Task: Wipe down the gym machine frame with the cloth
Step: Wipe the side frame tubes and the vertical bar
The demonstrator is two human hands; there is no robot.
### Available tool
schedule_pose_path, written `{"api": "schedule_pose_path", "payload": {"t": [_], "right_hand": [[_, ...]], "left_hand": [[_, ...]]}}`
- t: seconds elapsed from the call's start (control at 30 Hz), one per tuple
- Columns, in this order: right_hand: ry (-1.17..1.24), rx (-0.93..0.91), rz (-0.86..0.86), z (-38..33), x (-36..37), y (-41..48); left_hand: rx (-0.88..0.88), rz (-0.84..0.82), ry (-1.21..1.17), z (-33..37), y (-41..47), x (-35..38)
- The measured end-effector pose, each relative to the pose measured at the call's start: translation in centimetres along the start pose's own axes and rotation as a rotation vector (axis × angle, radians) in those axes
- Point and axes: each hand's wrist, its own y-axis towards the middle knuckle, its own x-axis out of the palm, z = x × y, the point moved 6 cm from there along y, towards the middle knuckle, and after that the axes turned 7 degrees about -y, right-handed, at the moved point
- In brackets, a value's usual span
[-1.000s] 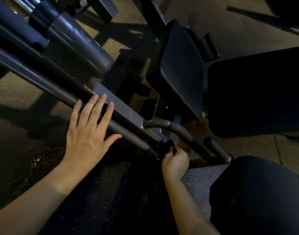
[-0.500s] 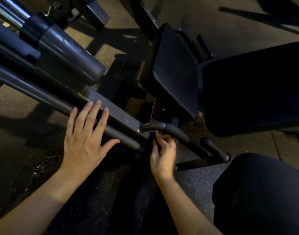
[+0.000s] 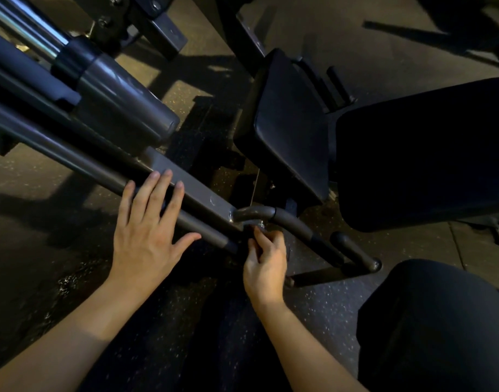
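Observation:
The gym machine frame is a grey flat rail (image 3: 197,190) running diagonally from upper left to centre, with a round bar (image 3: 73,162) alongside it. My left hand (image 3: 146,241) lies flat across both, fingers apart, holding nothing. My right hand (image 3: 266,264) is curled just under the bent handle (image 3: 285,219) where it joins the rail, fingertips by a small bolt. A dark wad (image 3: 247,236) pinched between thumb and fingers looks like the cloth; most of it is lost in shadow.
A thick grey cylinder (image 3: 121,97) with a chrome rod sits above the rail. A black seat pad (image 3: 288,131) and a large back pad (image 3: 426,154) stand to the right. My dark-clad knee (image 3: 440,321) fills the lower right. Speckled rubber floor (image 3: 44,222) lies on the left.
My right hand has moved from the end of the round bar up to the joint under the bent handle. My left hand slid slightly down the rail.

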Motion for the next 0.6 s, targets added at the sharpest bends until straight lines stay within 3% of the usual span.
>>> {"api": "schedule_pose_path", "payload": {"t": [0.17,0.3,0.43,0.6], "right_hand": [[0.23,-0.119,-0.263,-5.3,1.1,-3.8],[0.437,0.02,-0.069,-6.7,-1.1,-3.0],[0.289,0.019,0.139,-8.1,-4.2,0.5],[0.016,0.048,0.125,-9.4,-4.1,3.2]], "left_hand": [[0.026,-0.01,-0.034,-0.1,0.0,-0.3],[0.056,-0.021,-0.037,-0.6,-0.1,-1.1],[0.025,0.016,-0.02,-1.5,-0.3,-2.2],[-0.039,0.076,-0.047,-2.7,-0.5,-3.0]]}}
